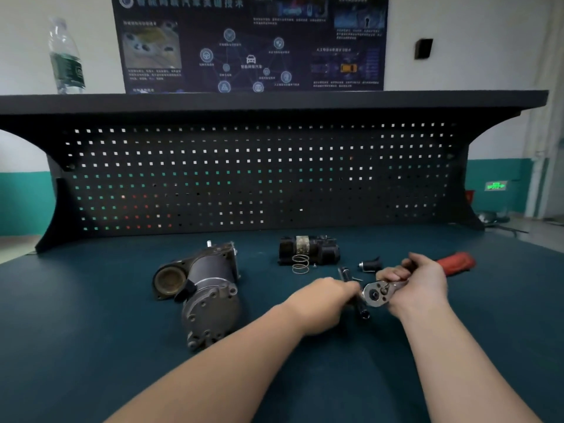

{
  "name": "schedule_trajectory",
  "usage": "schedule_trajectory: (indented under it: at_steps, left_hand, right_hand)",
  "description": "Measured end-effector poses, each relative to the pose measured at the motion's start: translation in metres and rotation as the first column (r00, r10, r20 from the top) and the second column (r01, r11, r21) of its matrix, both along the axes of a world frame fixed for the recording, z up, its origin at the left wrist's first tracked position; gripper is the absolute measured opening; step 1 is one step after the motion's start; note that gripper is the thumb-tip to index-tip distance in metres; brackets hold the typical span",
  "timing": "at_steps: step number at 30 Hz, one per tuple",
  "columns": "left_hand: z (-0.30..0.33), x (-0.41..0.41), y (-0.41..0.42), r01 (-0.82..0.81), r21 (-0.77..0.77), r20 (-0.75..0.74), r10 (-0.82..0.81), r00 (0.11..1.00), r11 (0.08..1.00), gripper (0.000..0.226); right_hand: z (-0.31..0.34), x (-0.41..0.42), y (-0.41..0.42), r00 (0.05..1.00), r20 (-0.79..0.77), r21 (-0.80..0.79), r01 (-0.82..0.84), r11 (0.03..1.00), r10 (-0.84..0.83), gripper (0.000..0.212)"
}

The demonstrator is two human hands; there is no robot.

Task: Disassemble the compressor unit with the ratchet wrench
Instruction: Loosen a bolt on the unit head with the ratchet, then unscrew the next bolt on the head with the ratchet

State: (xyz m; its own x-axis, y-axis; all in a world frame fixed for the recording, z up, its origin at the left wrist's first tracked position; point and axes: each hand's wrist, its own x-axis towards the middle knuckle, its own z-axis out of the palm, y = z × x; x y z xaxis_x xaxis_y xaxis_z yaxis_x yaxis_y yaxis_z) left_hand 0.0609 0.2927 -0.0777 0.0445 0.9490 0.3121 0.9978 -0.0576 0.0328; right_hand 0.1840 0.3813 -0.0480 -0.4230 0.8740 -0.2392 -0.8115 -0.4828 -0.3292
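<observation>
The grey metal compressor unit point(207, 291) lies on the dark green bench mat point(91, 331), left of my hands. My right hand point(418, 282) grips the ratchet wrench point(377, 293) by its handle; the round chrome head points left and the red grip sticks out behind the hand. My left hand point(323, 303) is closed on a dark socket or extension bar point(363, 312) right at the wrench head. Whether the bar is seated on the drive is hidden by my fingers.
A black removed part point(308, 250) sits behind, with a coil spring point(300, 264) in front of it. A small black fitting point(370, 264) and a thin dark rod point(345, 273) lie near my hands. A pegboard point(259, 175) backs the bench; a water bottle point(65, 56) stands on its shelf.
</observation>
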Motion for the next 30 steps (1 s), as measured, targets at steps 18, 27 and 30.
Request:
schedule_trajectory:
  at_steps: [18, 27, 30]
  left_hand:
    - [0.042, -0.093, -0.169, -0.354, 0.140, 0.101, 0.343, 0.934, 0.925, 0.045]
    - [-0.007, -0.099, -0.180, -0.656, -0.015, 0.727, 0.458, 0.511, 0.755, 0.084]
    - [-0.007, -0.086, -0.172, -0.625, 0.065, 0.821, 0.314, 0.476, 0.778, 0.107]
  right_hand:
    - [0.008, -0.041, -0.069, 0.868, 0.434, 0.342, -0.406, 0.848, 0.240, 0.063]
    - [0.002, -0.058, -0.107, 0.793, 0.609, 0.589, -0.450, 0.671, -0.004, 0.059]
    - [0.006, -0.055, -0.108, 0.851, 0.525, 0.586, -0.390, 0.711, 0.034, 0.059]
